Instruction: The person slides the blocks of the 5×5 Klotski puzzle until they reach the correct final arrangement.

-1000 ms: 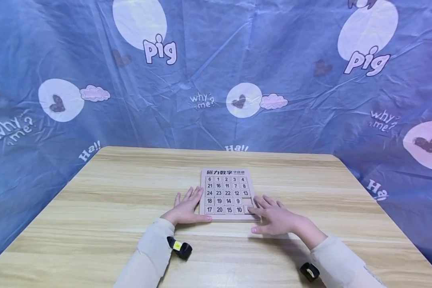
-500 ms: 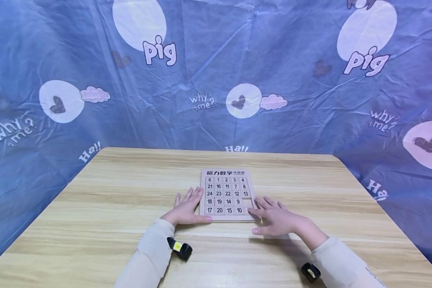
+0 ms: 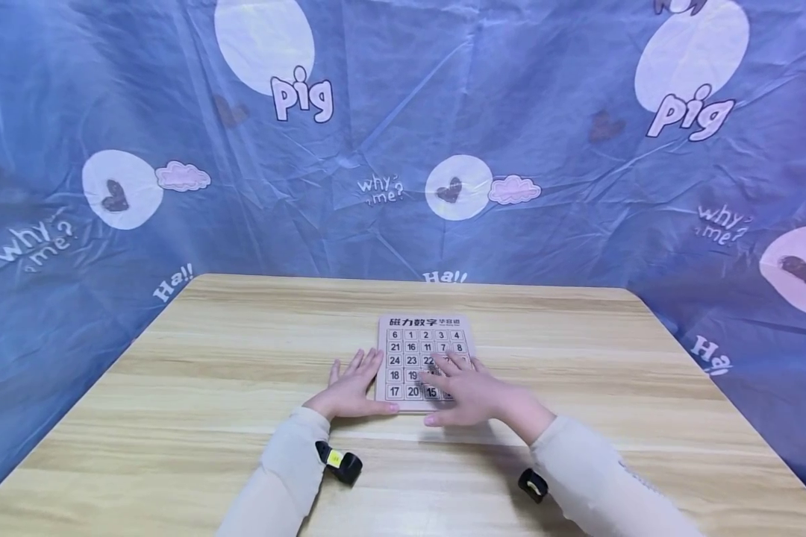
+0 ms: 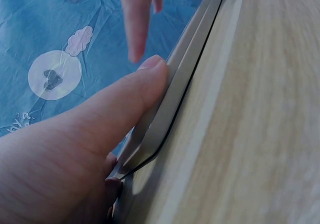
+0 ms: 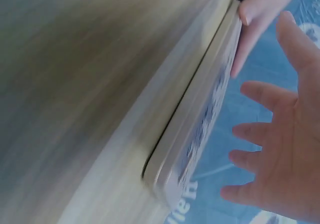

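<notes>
A pale number slide puzzle point(image 3: 419, 406) with numbered square tiles lies flat on the table in the head view. My left hand point(image 3: 352, 391) is spread at its lower left corner, fingers straight along the left side. The left thumb point(image 4: 150, 76) rests on the puzzle's front rim in the left wrist view. My right hand point(image 3: 473, 395) is over the puzzle's lower right part, its fingers extended and spread. In the right wrist view that hand point(image 5: 285, 149) shows apart from the tile face, holding nothing. It hides several tiles on the right, including those around the lower right corner.
The light wooden table point(image 3: 242, 321) extends around the puzzle on every side. A blue printed curtain point(image 3: 336, 224) hangs behind it. Each sleeved wrist wears a small black camera, such as the left one point(image 3: 348, 467).
My right hand has lifted off the lower right tile and moved left over the middle of the puzzle. The left hand keeps its place at the corner.
</notes>
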`<control>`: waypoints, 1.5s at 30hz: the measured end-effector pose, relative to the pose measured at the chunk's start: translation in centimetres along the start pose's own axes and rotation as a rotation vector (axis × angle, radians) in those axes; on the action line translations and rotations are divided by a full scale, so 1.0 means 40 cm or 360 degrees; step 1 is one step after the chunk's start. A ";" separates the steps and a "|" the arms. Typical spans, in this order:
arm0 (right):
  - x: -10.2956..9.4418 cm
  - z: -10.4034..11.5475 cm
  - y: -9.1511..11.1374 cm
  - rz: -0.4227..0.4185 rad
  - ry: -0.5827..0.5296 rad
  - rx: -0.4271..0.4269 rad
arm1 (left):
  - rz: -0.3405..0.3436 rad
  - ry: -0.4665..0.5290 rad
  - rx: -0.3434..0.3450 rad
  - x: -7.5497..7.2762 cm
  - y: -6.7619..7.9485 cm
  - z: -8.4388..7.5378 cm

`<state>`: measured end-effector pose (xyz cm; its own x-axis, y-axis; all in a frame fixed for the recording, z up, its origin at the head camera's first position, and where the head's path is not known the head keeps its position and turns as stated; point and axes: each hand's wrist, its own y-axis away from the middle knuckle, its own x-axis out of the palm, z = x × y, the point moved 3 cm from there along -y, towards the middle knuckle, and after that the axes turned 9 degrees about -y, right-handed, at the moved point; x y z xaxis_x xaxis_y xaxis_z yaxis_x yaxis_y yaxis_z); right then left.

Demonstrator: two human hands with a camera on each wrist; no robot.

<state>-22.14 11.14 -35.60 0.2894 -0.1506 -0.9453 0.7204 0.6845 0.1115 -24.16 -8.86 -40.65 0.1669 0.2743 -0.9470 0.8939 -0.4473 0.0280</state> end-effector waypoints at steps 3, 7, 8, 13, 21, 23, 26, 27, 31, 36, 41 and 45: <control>0.008 0.018 -0.027 0.0023 0.0022 0.0001 | 0.0004 0.0000 -0.0001 0.000 0.000 -0.001; 0.015 0.032 -0.052 0.0058 0.0014 0.0027 | 0.0005 0.0005 0.0002 -0.002 0.001 -0.003; 0.017 0.034 -0.058 0.0065 0.0013 0.0033 | 0.0006 0.0004 0.0004 -0.003 0.001 -0.003; 0.028 0.040 -0.075 0.0087 0.0055 0.0050 | 0.0021 -0.0008 -0.0004 -0.003 0.002 -0.003; 0.032 0.042 -0.079 0.0102 0.0096 0.0070 | 0.0011 0.0005 0.0008 -0.001 0.001 0.001; 0.032 0.039 -0.076 0.0101 0.0079 0.0082 | 0.0019 -0.0006 0.0002 0.000 0.001 0.001; 0.033 0.033 -0.071 0.0099 0.0055 0.0101 | 0.0018 -0.0003 0.0000 0.000 0.002 0.001; 0.033 0.031 -0.069 0.0093 0.0043 0.0104 | 0.0020 -0.0005 -0.0002 0.000 0.002 0.001; 0.031 0.021 -0.064 0.0078 0.0026 0.0110 | 0.0005 0.0007 0.0000 -0.002 0.002 0.000; 0.031 0.011 -0.058 0.0063 0.0042 0.0107 | 0.0001 0.0020 -0.0002 -0.003 0.001 0.001; 0.030 0.005 -0.052 0.0053 0.0043 0.0096 | 0.0004 0.0014 -0.0007 0.000 0.000 0.001; 0.029 0.001 -0.049 0.0052 0.0039 0.0096 | 0.0004 0.0000 -0.0016 0.001 -0.001 0.001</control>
<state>-23.17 9.59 -36.88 0.2981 -0.1109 -0.9481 0.7476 0.6446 0.1597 -24.19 -8.88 -40.68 0.1694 0.2733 -0.9469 0.8976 -0.4396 0.0337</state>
